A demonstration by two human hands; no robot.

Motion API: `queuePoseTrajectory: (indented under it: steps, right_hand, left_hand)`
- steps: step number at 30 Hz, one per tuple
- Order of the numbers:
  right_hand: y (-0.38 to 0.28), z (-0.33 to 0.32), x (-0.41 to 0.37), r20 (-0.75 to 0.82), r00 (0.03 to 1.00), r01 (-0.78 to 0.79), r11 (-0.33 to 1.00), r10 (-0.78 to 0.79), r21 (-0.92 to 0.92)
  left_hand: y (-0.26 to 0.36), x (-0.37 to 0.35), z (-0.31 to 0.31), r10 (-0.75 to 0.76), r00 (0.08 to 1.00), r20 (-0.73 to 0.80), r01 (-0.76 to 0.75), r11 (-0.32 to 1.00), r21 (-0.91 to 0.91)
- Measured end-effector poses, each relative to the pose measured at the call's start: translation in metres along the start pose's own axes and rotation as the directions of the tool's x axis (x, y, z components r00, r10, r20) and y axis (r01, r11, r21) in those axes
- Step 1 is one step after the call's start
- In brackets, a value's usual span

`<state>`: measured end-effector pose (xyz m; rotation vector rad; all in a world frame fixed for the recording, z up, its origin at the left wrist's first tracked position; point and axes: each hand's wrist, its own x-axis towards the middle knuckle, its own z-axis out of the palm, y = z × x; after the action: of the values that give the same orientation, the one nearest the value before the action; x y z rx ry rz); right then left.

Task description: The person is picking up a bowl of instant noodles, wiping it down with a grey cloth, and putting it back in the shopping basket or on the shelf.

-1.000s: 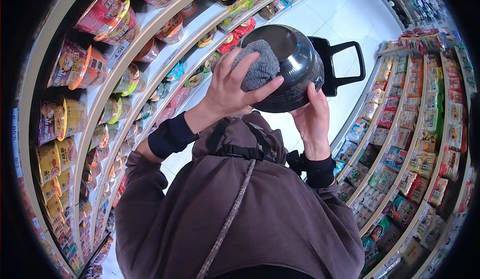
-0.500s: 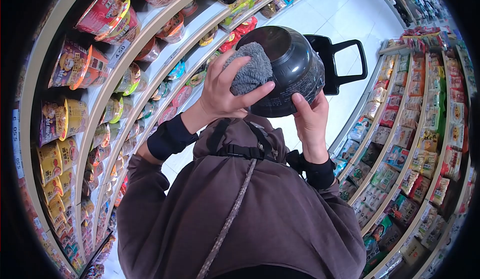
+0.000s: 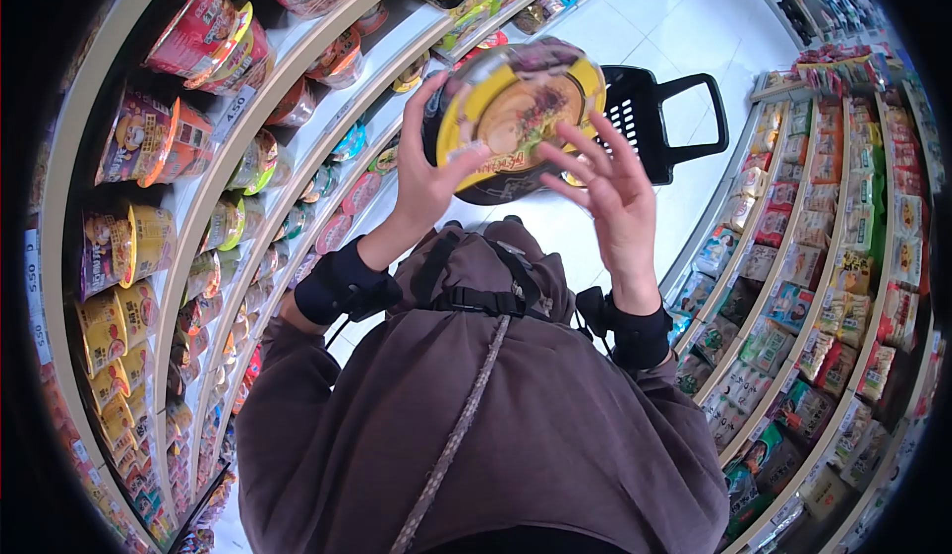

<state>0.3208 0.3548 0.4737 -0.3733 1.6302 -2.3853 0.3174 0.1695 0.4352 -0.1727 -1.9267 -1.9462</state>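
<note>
A round instant noodle bowl (image 3: 521,118) with a yellow-rimmed picture lid is held up in front of my chest, its lid now facing me and blurred by motion. My left hand (image 3: 428,162) grips its left side, thumb over the lid's lower edge and fingers round the dark wall. At the bowl's right edge is my right hand (image 3: 617,187), fingers spread and slightly smeared, the tips overlapping the rim in this view. No grey cloth shows; the area behind the bowl is hidden.
Beyond the bowl, a black shopping basket (image 3: 650,118) with its handle (image 3: 716,118) sits on the white tiled floor (image 3: 684,28). Shelves of noodle bowls (image 3: 203,33) curve along the left. Racks of packaged food (image 3: 793,266) line the right.
The bowl has turned from base up to lid towards me and shifted slightly left. My left hand has gone from the grey cloth to the bowl's side; my right hand has opened off the bowl.
</note>
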Motion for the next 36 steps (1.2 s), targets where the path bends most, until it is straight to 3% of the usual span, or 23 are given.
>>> queuePoseTrajectory:
  steps: [1,2,3,5,7,9,11,16,21,24,26,27,30,31,32,33,34,35,36]
  right_hand:
    - [-0.004,-0.002,0.002,-0.046,0.998,0.039,0.994,-0.044,-0.098]
    - [-0.003,-0.008,0.004,-0.123,0.987,0.089,0.988,-0.105,-0.13]
    - [-0.002,-0.015,0.006,-0.197,0.966,0.136,0.977,-0.167,-0.166]
    - [0.003,-0.029,0.009,-0.256,0.921,0.192,0.916,-0.292,-0.353]
    - [0.007,-0.039,0.009,-0.247,0.937,0.151,0.922,-0.249,-0.355]
    - [0.009,-0.043,0.007,-0.18,0.981,-0.083,0.993,0.067,-0.083]
    - [0.017,-0.045,0.005,-0.079,0.979,-0.186,0.981,0.19,0.054]
    - [0.021,-0.048,-0.002,0.103,0.958,-0.285,0.909,0.266,0.303]
    - [0.029,-0.049,-0.003,0.055,0.967,-0.254,0.924,0.248,0.286]
    - [0.032,-0.047,-0.003,-0.022,0.974,-0.205,0.915,0.227,0.349]
    - [0.034,-0.047,-0.004,-0.075,0.97,-0.182,0.894,0.232,0.409]
    - [0.034,-0.049,-0.005,-0.077,0.97,-0.181,0.895,0.231,0.409]
    - [0.032,-0.05,-0.005,-0.073,0.978,-0.153,0.903,0.198,0.402]
    - [0.031,-0.049,-0.005,-0.1,0.981,-0.127,0.933,0.169,0.336]
    - [0.031,-0.048,-0.005,-0.123,0.983,-0.101,0.958,0.138,0.267]
    - [0.033,-0.048,-0.005,-0.123,0.983,-0.1,0.958,0.137,0.268]
    - [0.037,-0.048,-0.006,-0.163,0.974,-0.129,0.976,0.159,0.177]
    - [0.038,-0.046,-0.006,-0.203,0.963,-0.162,0.983,0.176,0.085]
    - [0.036,-0.038,-0.006,-0.179,0.967,-0.161,0.979,0.182,0.128]
  left_hand:
    - [-0.004,0.0,-0.001,-0.001,1.0,-0.001,0.001,1.0,0.001]
    - [-0.008,0.001,-0.003,-0.2,0.98,0.016,0.197,0.946,-0.258]
    - [-0.012,0.002,-0.006,-0.378,0.922,0.084,0.368,0.789,-0.491]
    - [-0.014,0.002,-0.013,-0.427,0.893,0.142,0.433,0.73,-0.529]
    - [-0.01,0.001,-0.017,-0.527,0.82,0.223,0.548,0.612,-0.57]
    - [-0.004,0.001,-0.02,-0.57,0.777,0.266,0.604,0.558,-0.569]
    - [-0.002,0.001,-0.021,-0.574,0.75,0.328,0.632,0.478,-0.61]
    - [0.004,0.001,-0.02,-0.599,0.691,0.404,0.699,0.413,-0.584]
    - [0.003,0.001,-0.018,-0.595,0.692,0.409,0.717,0.501,-0.484]
    - [0.002,0.003,-0.014,-0.549,0.757,0.355,0.637,0.497,-0.59]
    - [-0.008,0.006,-0.019,-0.591,0.679,0.435,0.681,0.286,-0.674]
    - [-0.015,0.008,-0.019,-0.59,0.679,0.437,0.681,0.286,-0.674]
    - [-0.024,0.014,-0.02,-0.586,0.81,0.022,0.452,0.599,-0.662]
    - [-0.021,0.018,-0.023,-0.586,0.81,0.024,0.452,0.599,-0.661]
    - [-0.017,0.024,-0.026,-0.342,0.926,-0.159,0.257,0.881,-0.398]
    - [-0.011,0.029,-0.028,-0.03,0.969,-0.244,0.016,0.998,-0.059]
    - [-0.003,0.033,-0.026,0.14,0.961,-0.239,-0.124,0.989,0.084]
    - [0.0,0.036,-0.023,0.141,0.96,-0.241,-0.123,0.989,0.086]
    - [0.001,0.039,-0.02,0.162,0.977,-0.14,-0.138,0.977,0.165]
